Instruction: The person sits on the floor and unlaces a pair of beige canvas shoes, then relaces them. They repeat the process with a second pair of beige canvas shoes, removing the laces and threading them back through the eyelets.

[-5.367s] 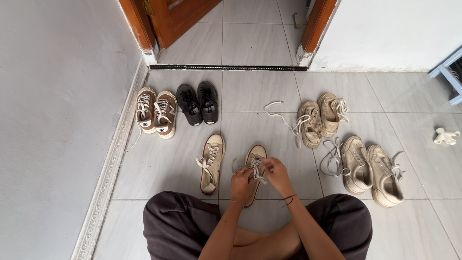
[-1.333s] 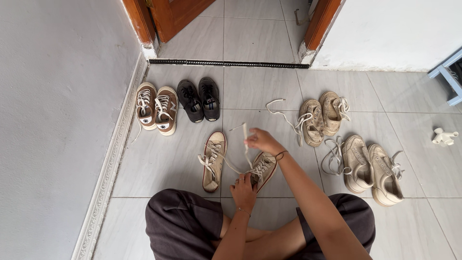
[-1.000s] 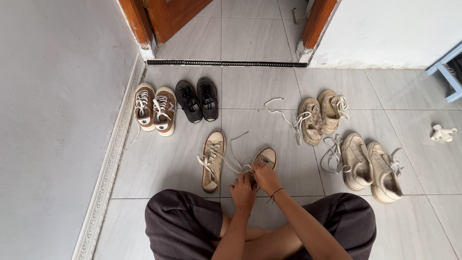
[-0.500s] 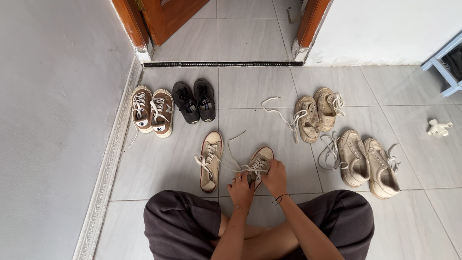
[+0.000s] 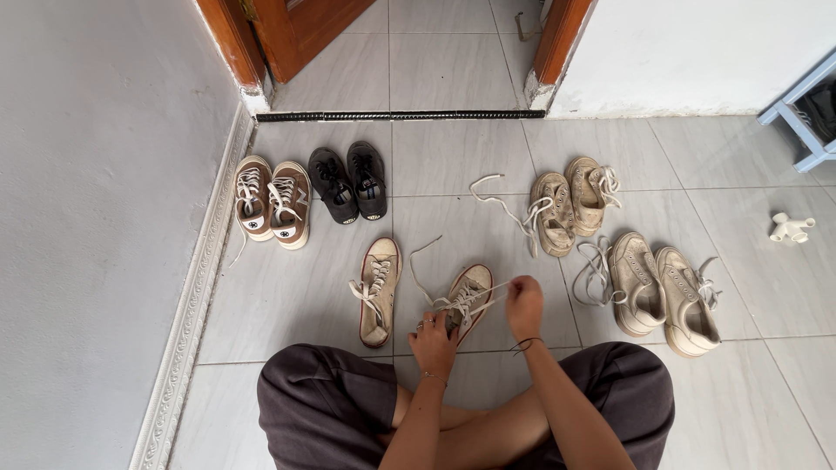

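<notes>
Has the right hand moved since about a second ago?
Yes. The right hand has gone out to the right of the beige sneaker, toward the worn pair, drawing a lace taut.

Dark grey trousers [image 5: 322, 409], thin bracelets [image 5: 524, 345]

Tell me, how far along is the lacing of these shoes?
Looks done: the brown pair and black pair sit neatly laced. In hand: the left hand steadies the cream sneaker while the right hand pulls its lace. Left: its mate and two beige pairs trail loose laces.
</notes>
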